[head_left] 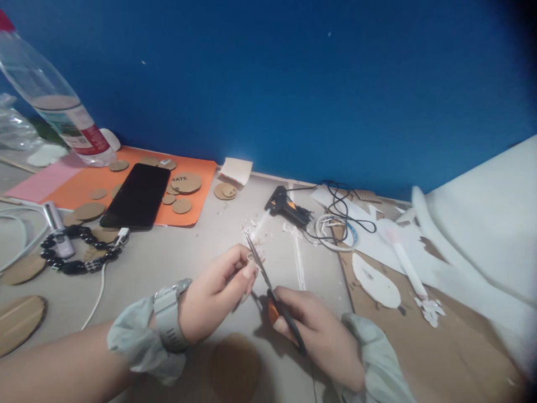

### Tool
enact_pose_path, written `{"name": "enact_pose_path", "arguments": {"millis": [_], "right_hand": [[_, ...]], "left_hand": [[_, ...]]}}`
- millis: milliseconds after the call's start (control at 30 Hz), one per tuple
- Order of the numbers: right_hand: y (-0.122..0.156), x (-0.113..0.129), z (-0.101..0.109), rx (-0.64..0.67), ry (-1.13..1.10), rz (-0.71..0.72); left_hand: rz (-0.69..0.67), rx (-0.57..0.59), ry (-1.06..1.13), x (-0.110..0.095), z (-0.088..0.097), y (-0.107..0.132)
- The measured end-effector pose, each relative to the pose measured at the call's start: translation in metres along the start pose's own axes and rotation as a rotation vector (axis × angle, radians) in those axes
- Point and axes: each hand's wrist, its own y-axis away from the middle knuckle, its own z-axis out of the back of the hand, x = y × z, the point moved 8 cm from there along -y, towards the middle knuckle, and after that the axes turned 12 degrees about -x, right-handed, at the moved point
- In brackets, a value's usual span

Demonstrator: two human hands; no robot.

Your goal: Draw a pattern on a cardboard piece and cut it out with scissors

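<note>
In my right hand (312, 327) is a pair of scissors (268, 277) with dark blades and black-and-orange handles, the blades pointing up and to the left. My left hand (222, 294) is closed in a pinch at the blade tips, on a small pale scrap (254, 260) whose kind I cannot make out. Small whitish bits (254, 226) are scattered on the table just beyond the blades. A black hot glue gun (289, 207) with a clear glue stick lies behind them. Below my hands is a round cardboard disc (235, 366).
At left, a phone (136, 196) and cardboard discs lie on orange paper (201, 196), near a water bottle (62, 106), a black bead bracelet (75, 266) and a white cable (100, 294). At right, cut white paper and a white spoon (405, 254) rest on cardboard (453, 347). A blue wall stands behind.
</note>
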Motion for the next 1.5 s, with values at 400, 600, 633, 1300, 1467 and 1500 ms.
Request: {"name": "enact_pose_path", "arguments": {"millis": [400,600,633,1300,1467,1500], "right_hand": [[-0.0044,0.0022,0.0,0.07,-0.085,-0.048],[-0.0026,0.0023,-0.0014,0.125,-0.068,-0.016],[-0.0025,0.0026,-0.0016,0.128,-0.057,-0.011],[-0.0027,0.0002,-0.0003,0.047,-0.021,0.005],[-0.0032,0.0005,0.0004,0.038,0.004,0.011],[-0.0033,0.0006,0.0005,0.038,0.005,0.012]], "left_hand": [[0.061,0.008,0.136,0.0032,-0.0005,-0.0001],[0.042,0.015,0.087,0.0015,0.0001,0.0012],[0.039,0.017,0.082,0.0014,0.0,0.0012],[0.013,-0.001,0.046,0.0006,0.001,-0.0003],[0.002,0.0,0.035,-0.0004,0.0013,-0.0001],[-0.005,0.0,0.03,-0.001,0.0016,-0.0003]]}}
